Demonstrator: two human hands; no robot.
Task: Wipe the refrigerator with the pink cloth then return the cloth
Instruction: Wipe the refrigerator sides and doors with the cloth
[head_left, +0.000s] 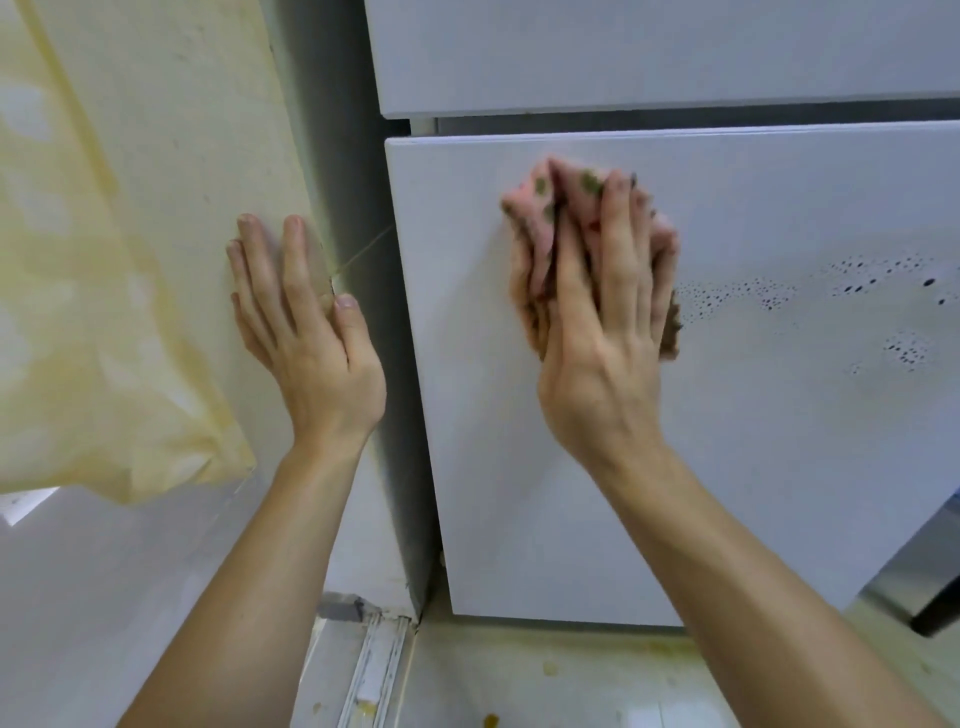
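The white refrigerator fills the right half of the view; its lower door (753, 415) faces me. My right hand (602, 338) presses the bunched pink cloth (540, 208), which has green-brown spots, flat against the upper left part of that door. The fingers lie straight over the cloth. Water droplets (857, 291) cling to the door just right of the cloth. My left hand (306, 338) rests flat with straight fingers on the cream wall (208, 156) left of the refrigerator, holding nothing.
The upper refrigerator door (649, 52) sits above a dark gap. A yellowish sheet (78, 260) hangs over the wall at left. Below lie a stained tiled floor (545, 675) and a sliding-door rail (374, 670). A dark metal object (924, 587) shows at the right edge.
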